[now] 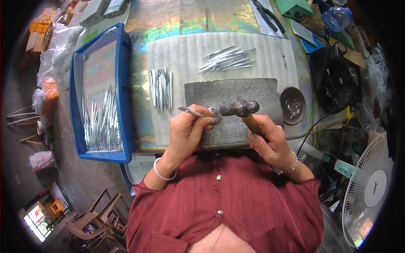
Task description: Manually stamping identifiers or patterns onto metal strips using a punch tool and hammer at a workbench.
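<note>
My left hand [185, 128] pinches a slim silvery metal piece [190, 111] between thumb and fingers. Its right end meets a small round metal block [215, 114] on a dark grey slab [244, 90]. Closed round a wooden handle, my right hand [270, 139] holds a ball-peen hammer [241, 108], its head just right of the block. Beyond the slab lies a loose pile of silvery strips [228, 59]. A neater row of strips [161, 90] is to the left. At the slab's right, a brown bowl [291, 92] contains small metal pins [294, 108].
White foam sheeting [177, 48] lies under the slab. To the left, a blue tray [76, 105] holds many strips [103, 126]. Black-handled pliers [270, 19] and a thin rod [281, 51] lie at the far right. A fan [373, 187] stands at lower right, near a cable [314, 125].
</note>
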`<state>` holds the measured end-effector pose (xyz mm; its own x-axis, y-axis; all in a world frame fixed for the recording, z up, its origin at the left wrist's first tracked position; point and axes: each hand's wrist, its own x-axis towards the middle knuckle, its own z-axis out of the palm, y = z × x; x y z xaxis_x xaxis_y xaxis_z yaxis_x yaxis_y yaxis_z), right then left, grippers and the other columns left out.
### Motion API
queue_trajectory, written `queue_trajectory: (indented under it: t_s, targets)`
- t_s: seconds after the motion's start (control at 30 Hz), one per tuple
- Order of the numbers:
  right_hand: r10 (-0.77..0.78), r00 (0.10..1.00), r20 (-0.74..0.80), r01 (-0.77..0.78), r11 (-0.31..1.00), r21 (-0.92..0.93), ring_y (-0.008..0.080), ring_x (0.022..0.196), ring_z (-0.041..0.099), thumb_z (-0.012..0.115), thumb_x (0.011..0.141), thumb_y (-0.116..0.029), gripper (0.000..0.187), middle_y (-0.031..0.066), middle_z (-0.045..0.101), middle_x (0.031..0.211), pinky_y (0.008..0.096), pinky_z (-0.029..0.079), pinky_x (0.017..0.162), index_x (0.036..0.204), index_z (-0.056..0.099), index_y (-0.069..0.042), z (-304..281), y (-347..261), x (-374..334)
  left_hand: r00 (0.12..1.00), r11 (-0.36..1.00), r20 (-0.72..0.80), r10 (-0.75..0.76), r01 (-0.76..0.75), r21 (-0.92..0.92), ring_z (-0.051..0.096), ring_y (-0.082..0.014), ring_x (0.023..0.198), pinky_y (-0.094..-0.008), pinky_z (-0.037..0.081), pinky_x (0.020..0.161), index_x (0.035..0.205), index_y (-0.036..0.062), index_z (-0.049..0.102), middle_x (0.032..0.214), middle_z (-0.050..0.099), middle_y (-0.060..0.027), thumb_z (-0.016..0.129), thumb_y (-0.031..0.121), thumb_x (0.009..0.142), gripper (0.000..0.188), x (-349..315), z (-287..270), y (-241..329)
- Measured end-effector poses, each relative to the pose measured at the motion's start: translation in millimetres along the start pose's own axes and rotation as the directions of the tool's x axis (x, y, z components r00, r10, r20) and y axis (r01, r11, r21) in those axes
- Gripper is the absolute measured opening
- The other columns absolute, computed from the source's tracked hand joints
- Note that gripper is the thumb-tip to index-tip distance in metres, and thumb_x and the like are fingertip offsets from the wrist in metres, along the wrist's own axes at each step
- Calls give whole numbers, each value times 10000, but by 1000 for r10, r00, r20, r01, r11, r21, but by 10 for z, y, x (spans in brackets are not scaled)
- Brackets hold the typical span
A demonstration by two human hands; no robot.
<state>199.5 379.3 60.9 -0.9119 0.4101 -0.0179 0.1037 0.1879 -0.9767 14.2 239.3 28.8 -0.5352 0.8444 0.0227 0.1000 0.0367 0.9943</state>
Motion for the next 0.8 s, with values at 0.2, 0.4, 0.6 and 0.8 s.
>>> queue_trajectory:
  t_s: [0.2,0.4,0.6,0.8]
  targets:
    - [-34,999,13,34,999,-26,40,557,479,545,926,-56,324,4,534,700,197,402,509,1225,456,29,2,-34,8,997,988,9,71,-72,136,611,-140,612,-250,491,568,869,-18,605,770,611,-89,587,-74,840,66,12,6,11]
    - [-26,998,52,28,999,-29,106,636,549,575,903,-53,346,56,572,795,237,439,583,1223,466,18,-2,-106,21,992,975,36,120,-125,185,612,-138,611,-246,492,569,873,-20,596,785,613,-87,592,-66,844,54,-2,7,-12]
    - [-70,997,21,70,997,-35,54,567,488,562,913,-53,336,7,533,701,204,406,524,1220,456,31,6,-113,30,1000,998,-8,13,-14,-54,610,-117,629,-226,486,572,857,-20,586,799,602,-75,573,-74,857,56,-25,23,-78]
    - [-80,997,14,80,995,-51,57,573,487,568,912,-64,339,5,527,705,210,406,529,1217,456,34,4,-98,14,997,997,-26,71,-72,-11,615,-122,626,-223,483,566,855,-25,579,812,582,-79,573,-87,853,61,-27,23,-109]
